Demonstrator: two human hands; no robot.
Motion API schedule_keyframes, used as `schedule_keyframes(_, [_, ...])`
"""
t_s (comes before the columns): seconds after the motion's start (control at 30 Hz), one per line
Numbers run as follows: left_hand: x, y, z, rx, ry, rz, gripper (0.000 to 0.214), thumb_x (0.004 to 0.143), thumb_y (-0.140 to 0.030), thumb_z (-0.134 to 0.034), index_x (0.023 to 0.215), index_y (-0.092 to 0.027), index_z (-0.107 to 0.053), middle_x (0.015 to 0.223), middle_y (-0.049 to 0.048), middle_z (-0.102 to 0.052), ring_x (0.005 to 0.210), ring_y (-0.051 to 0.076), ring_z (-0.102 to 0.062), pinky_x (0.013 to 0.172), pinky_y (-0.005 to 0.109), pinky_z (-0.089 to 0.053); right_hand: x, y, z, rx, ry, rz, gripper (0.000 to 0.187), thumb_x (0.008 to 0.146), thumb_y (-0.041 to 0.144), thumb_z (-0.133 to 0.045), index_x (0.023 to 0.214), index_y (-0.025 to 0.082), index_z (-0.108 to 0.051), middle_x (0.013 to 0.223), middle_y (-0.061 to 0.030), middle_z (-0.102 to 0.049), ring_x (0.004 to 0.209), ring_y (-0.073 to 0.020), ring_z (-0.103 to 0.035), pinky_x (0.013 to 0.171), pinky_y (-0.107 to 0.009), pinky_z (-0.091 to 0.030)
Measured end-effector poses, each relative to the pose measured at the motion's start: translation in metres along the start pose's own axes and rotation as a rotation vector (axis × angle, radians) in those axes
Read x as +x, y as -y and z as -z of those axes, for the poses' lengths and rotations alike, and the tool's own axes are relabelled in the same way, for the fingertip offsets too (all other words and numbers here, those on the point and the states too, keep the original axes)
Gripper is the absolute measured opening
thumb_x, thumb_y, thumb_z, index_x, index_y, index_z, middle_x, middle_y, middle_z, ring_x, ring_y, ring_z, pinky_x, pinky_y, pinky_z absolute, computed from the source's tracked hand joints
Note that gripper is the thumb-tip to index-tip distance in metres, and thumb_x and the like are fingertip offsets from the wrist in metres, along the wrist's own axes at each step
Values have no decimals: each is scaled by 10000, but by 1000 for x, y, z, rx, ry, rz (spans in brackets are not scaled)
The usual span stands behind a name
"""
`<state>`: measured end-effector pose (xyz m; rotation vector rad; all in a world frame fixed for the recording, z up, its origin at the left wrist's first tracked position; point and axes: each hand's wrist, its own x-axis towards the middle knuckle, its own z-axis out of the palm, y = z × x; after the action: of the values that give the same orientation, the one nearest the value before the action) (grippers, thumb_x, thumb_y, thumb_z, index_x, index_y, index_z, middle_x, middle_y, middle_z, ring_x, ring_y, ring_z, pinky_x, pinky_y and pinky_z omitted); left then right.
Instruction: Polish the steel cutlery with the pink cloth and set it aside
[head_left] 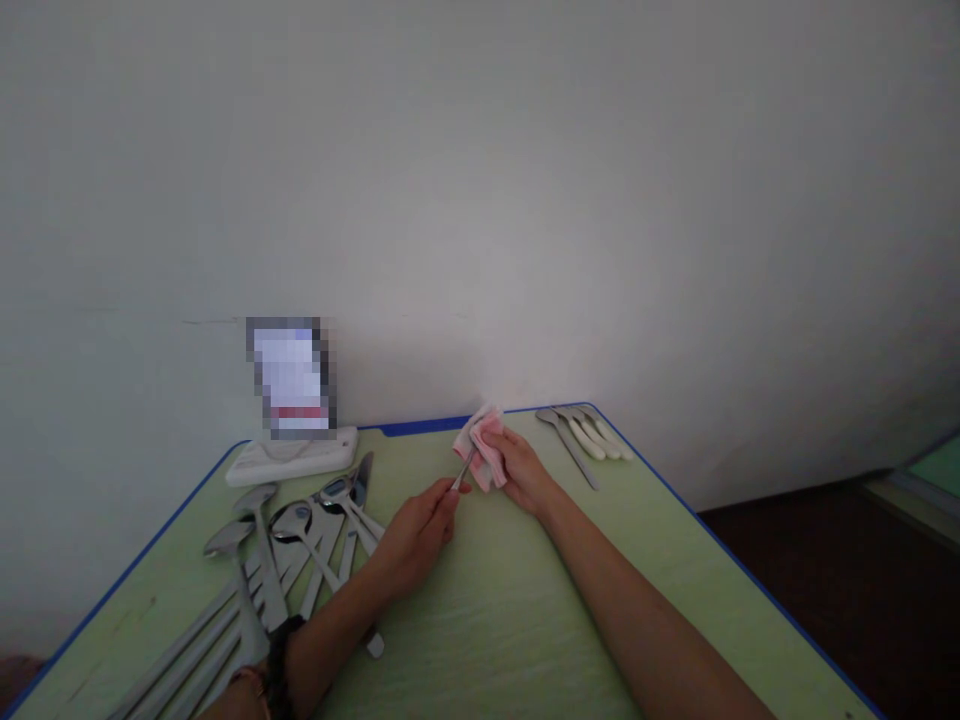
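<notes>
My left hand [420, 535] is closed on the handle of a slim metal piece of cutlery [463, 473]. Its far end disappears into a folded pink and white cloth [489, 462], so I cannot tell its kind. Pinched round that cloth is my right hand [521, 470], close to the table's back edge. Beside and under my left forearm lies a loose pile of steel cutlery, with spoons [291, 522], a knife [363, 480] and several long handles [199, 630]. To the right of my right hand rest a metal spoon [568, 448] and several white-handled utensils [587, 440].
The pale green table [480, 640] has a blue edge and stands against a plain wall [480, 200]. At the back left, a phone-like device with a blurred screen [291, 375] stands over a white flat object [292, 458]. Dark floor [810, 570] shows at right.
</notes>
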<state>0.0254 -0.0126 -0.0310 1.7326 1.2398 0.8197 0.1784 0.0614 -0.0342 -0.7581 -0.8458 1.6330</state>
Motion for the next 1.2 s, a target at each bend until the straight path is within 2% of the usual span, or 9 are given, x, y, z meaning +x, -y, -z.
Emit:
schedule_keyframes(0.23, [-3,1,1,150,38,-38,407,893,-376,-268,1132,-147,-505,520,-53,-422,489,117,-434,491,218,-306,-3,3,3,28,128,-13,177,606,127,-603,775,171,-579,665,17,-629,556,-97,-541,560,-222,-424])
schedule_keyframes(0.47, [-3,0,1,199,42,-57,403,897,-359,-259,1141,-148,-501,510,-55,-424,478,120,-447,494,218,-309,-4,2,4,-13,129,-43,233,610,192,-692,813,165,-582,719,-6,-656,626,-109,-577,595,-222,-438])
schedule_keyframes(0.57, [-3,-3,2,215,42,-45,401,894,-359,-263,1130,-147,-508,517,-53,-434,488,122,-457,503,218,-318,-4,3,4,-18,138,-64,221,616,210,-699,794,162,-578,697,-5,-658,593,-97,-567,564,-204,-425])
schedule_keyframes(0.77, [-6,-9,3,272,86,-49,396,891,-356,-258,1106,-161,-526,521,-48,-435,494,124,-460,516,214,-324,-4,5,3,46,57,-111,76,622,197,-579,681,150,-569,596,-17,-633,519,-117,-550,486,-213,-401])
schedule_keyframes(0.9, [-6,-10,2,320,67,-44,392,888,-372,-264,1065,-171,-550,539,-35,-460,509,130,-472,519,214,-323,-2,5,2,77,44,-102,118,612,210,-530,675,138,-598,600,-30,-635,541,-131,-562,498,-223,-419])
schedule_keyframes(1.2, [-6,-7,0,263,74,-48,367,900,-340,-237,1077,-170,-510,521,-47,-456,483,127,-471,517,220,-331,-8,9,-2,52,121,-86,239,616,209,-677,841,152,-621,734,0,-655,605,-106,-566,588,-223,-451])
